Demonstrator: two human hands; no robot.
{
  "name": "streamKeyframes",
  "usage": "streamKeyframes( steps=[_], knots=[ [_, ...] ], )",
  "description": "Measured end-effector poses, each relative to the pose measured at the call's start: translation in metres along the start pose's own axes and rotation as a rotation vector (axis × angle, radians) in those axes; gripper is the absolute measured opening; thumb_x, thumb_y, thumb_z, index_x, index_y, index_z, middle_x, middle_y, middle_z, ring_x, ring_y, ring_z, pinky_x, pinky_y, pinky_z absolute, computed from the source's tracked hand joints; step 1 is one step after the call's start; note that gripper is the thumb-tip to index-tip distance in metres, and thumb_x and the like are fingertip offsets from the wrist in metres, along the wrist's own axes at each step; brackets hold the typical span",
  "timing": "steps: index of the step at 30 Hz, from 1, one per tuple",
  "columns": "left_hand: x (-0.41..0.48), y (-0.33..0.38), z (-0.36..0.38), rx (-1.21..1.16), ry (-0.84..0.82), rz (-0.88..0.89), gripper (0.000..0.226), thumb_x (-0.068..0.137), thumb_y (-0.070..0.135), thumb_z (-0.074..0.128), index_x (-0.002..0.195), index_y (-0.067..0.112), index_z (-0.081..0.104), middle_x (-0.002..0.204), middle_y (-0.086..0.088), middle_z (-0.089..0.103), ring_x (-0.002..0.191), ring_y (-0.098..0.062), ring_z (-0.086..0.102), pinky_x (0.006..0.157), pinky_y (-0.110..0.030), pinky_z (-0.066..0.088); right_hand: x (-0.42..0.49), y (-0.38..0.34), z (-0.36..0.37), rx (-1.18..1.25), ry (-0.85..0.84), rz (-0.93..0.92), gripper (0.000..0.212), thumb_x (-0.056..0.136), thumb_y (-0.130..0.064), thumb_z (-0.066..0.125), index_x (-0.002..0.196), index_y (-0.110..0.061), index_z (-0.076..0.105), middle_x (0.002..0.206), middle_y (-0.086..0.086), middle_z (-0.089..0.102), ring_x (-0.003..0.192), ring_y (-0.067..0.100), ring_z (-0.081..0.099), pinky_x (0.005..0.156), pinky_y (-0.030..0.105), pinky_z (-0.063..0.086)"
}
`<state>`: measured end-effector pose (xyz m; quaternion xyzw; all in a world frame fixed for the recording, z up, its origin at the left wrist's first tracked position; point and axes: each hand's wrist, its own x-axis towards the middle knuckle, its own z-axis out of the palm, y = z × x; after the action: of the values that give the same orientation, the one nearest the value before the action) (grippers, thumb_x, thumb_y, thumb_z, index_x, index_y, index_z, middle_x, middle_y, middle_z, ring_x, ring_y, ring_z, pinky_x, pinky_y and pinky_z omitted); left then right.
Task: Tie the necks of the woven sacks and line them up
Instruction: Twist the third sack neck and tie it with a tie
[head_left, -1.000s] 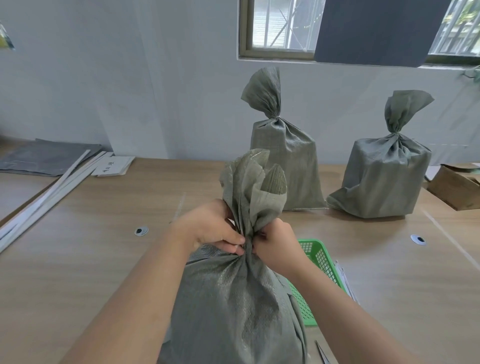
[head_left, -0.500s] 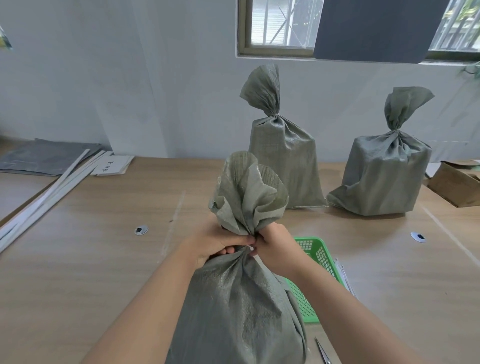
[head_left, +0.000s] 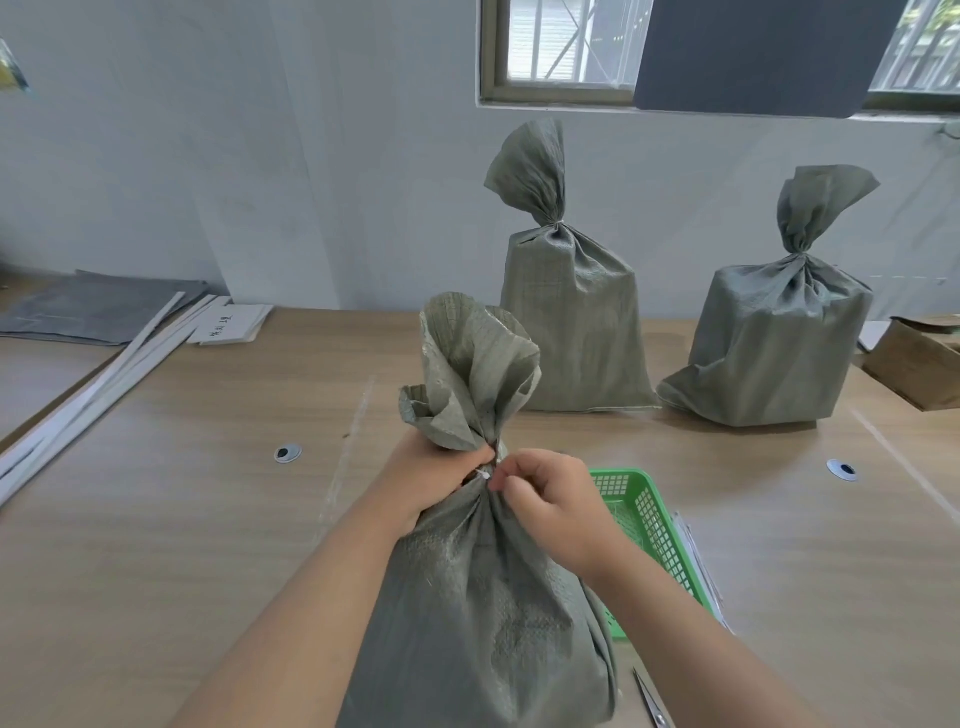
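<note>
Upright, the sack (head_left: 483, 597) stands; neck (head_left: 491, 467) up, both hands gripping.

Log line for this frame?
left hand: grips neck of grey-green woven sack | right hand: pinches white tie | behind: two tied sacks

There were three sacks (head_left: 483, 597), two hands (head_left: 434, 480), one white tie (head_left: 482, 474), one green basket (head_left: 652, 519), one pair of scissors (head_left: 647, 699) and one cardboard box (head_left: 917, 364).

We show bare limbs throughout: left forearm (head_left: 311, 613), right forearm (head_left: 691, 639), left hand (head_left: 431, 483) and right hand (head_left: 550, 501), uncovered to the lower edge.
</note>
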<state>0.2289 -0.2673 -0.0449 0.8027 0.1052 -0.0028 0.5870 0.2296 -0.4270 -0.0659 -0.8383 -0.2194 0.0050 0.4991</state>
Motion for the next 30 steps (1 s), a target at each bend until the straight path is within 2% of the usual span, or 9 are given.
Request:
streamKeyframes(
  steps=[2,4,7,9,12,16,18,25,30],
  knots=[
    [0.0,-0.001,0.0,-0.014,-0.019,0.023,0.008,0.081,0.014,0.068,0.074,0.018,0.067,0.06,0.013,0.066,0.06,0.0,0.062,0.053,-0.019,0.049,0.002,0.001,0.003,-0.073,0.016,-0.112,0.019,0.082,-0.024,0.068,0.067,-0.016,0.061,0.057,-0.01,0.053,0.053,0.005,0.044,0.053,0.016,0.034],
    [-0.001,-0.001,0.001,-0.015,-0.034,0.033,0.007,0.08,0.014,0.066,0.074,0.017,0.067,0.064,0.01,0.068,0.066,-0.005,0.064,0.057,-0.022,0.052,0.006,0.003,0.006,-0.209,0.073,-0.206,0.027,0.081,-0.036,0.067,0.065,-0.018,0.057,0.06,-0.01,0.053,0.057,0.005,0.046,0.056,0.015,0.034],
    [0.001,-0.001,0.003,0.008,-0.01,0.024,0.006,0.08,0.024,0.071,0.083,0.019,0.072,0.077,0.008,0.074,0.078,-0.005,0.069,0.066,-0.023,0.057,0.009,0.008,0.008,-0.268,0.131,-0.311,0.029,0.085,-0.021,0.061,0.062,-0.018,0.044,0.056,-0.01,0.041,0.055,0.006,0.037,0.055,0.022,0.028],
    [0.004,-0.003,0.004,0.01,0.005,0.029,0.017,0.079,0.038,0.077,0.091,0.026,0.074,0.086,0.011,0.076,0.084,-0.002,0.069,0.075,-0.023,0.057,0.008,0.008,0.008,-0.23,0.114,-0.342,0.03,0.085,-0.013,0.058,0.063,-0.021,0.04,0.056,-0.015,0.036,0.054,0.0,0.038,0.054,0.018,0.027],
    [0.006,-0.003,0.004,-0.076,-0.004,-0.016,0.03,0.075,0.047,0.081,0.097,0.028,0.075,0.091,0.012,0.077,0.089,-0.004,0.071,0.079,-0.028,0.058,0.007,0.008,0.007,-0.141,0.098,-0.258,0.032,0.084,-0.007,0.057,0.058,-0.016,0.04,0.051,-0.012,0.035,0.05,0.005,0.033,0.051,0.019,0.026],
    [0.01,-0.01,-0.017,-0.339,0.074,-0.101,0.029,0.082,0.023,0.079,0.109,0.018,0.07,0.103,-0.002,0.076,0.093,-0.015,0.071,0.075,-0.03,0.056,0.007,0.024,-0.014,0.138,0.168,0.018,0.034,0.085,-0.009,0.054,0.056,-0.003,0.037,0.051,-0.004,0.03,0.05,0.009,0.026,0.05,0.028,0.022],
    [0.014,-0.013,-0.032,-0.391,0.06,-0.142,0.032,0.083,0.018,0.078,0.113,0.013,0.069,0.104,-0.006,0.075,0.095,-0.02,0.071,0.078,-0.032,0.056,0.007,0.034,-0.028,0.122,0.141,0.091,0.035,0.088,-0.008,0.055,0.058,0.0,0.04,0.051,-0.006,0.031,0.048,0.008,0.025,0.049,0.025,0.021],
    [0.013,-0.012,-0.013,-0.391,-0.004,-0.144,0.03,0.082,0.025,0.079,0.11,0.016,0.07,0.104,-0.003,0.076,0.096,-0.018,0.072,0.073,-0.029,0.056,0.006,0.033,-0.016,0.163,0.035,0.109,0.027,0.088,-0.018,0.055,0.063,-0.01,0.065,0.056,0.0,0.056,0.053,0.013,0.044,0.054,0.028,0.035],
    [0.011,-0.014,-0.009,-0.412,-0.033,-0.121,0.033,0.079,0.026,0.082,0.109,0.019,0.071,0.104,0.002,0.077,0.103,-0.017,0.07,0.091,-0.037,0.055,0.007,0.049,-0.037,0.431,0.361,0.173,0.027,0.083,-0.008,0.052,0.058,-0.003,0.059,0.052,0.003,0.048,0.051,0.015,0.038,0.05,0.028,0.029]
  ],
)
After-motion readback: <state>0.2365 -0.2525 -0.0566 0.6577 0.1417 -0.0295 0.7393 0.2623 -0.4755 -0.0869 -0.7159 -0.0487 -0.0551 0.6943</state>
